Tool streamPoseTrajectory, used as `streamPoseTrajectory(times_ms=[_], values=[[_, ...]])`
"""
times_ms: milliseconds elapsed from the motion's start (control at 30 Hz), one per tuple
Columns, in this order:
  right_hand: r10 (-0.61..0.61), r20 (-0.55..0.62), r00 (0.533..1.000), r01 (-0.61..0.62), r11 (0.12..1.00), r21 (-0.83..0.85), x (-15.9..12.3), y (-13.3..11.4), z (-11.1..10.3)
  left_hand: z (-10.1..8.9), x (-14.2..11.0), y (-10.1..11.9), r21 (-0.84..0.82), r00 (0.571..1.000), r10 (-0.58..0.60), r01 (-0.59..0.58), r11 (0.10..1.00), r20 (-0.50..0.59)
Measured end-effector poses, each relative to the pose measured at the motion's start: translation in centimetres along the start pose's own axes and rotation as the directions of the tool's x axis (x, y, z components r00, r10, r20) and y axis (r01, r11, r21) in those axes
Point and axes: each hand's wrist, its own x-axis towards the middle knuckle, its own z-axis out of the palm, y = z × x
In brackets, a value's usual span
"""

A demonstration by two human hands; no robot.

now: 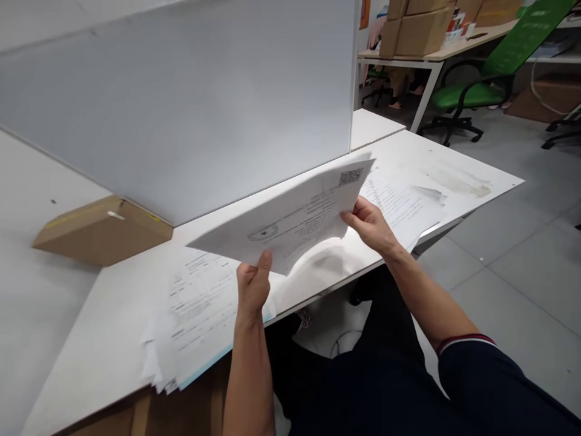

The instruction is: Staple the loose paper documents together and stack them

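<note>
Two hands are clamped on one set of papers point(295, 212), held just above the near part of the white desk point(95, 339); a second edge shows behind the front sheet, exact count not determinable. Their long axis runs from lower left to upper right, printed face toward the wearer, QR code at the upper right corner, round stamp toward the lower left. Left hand point(255, 284) grips the lower edge, thumb on the face, forearm rising from below; right hand point(370, 224) pinches the right end, forearm angled in from the lower right. Two piles lie on the desk: left pile point(200, 315) and right pile point(399, 203). Beyond stand one upright panel point(204, 109), one cardboard box point(109, 233) beside it, and, well apart, one green chair point(476, 94).
</note>
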Motion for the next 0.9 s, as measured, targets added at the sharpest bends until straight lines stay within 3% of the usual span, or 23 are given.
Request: streamPoseTrajectory(times_ms=[200, 367, 567, 667, 767, 833, 900], values=[[0.068, 0.065, 0.996, -0.064, 0.997, -0.051, -0.5, 3.3, 0.1, 0.0, 0.2, -1.5, -0.047, 0.999, -0.033, 0.034, 0.998, 0.026], [0.122, 0.048, 0.991, -0.116, 0.986, -0.117, -0.6, 3.0, -0.1, 0.2, 0.3, -1.3, -0.095, 0.999, 0.032, -0.029, 0.995, 0.032], [0.191, 0.136, 0.972, -0.167, 0.972, -0.165, -0.9, 4.7, -0.9, 0.3, 0.2, -1.5, -0.163, 0.999, -0.046, 0.048, 0.985, 0.02], [0.178, 0.145, 0.973, -0.124, 0.939, -0.322, -0.5, 3.3, -1.2, 0.7, 0.1, -1.2, -0.297, 0.998, -0.063, 0.057, 0.953, -0.009], [0.01, 0.23, 0.973, 0.128, 0.808, -0.575, 0.4, -1.3, -1.1, 0.9, -0.1, -1.5, -0.442, 0.99, -0.143, 0.135, 0.887, 0.016], [-0.089, 0.346, 0.934, 0.323, 0.624, -0.712, 0.9, -5.0, -0.7, 0.7, -0.3, -2.2, -0.467, 0.981, -0.192, 0.187, 0.864, 0.037], [-0.091, 0.43, 0.898, 0.427, 0.407, -0.807, 1.3, -8.2, -0.1, 0.2, -0.7, -3.3, -0.428, 0.978, -0.208, 0.189, 0.884, 0.001]])
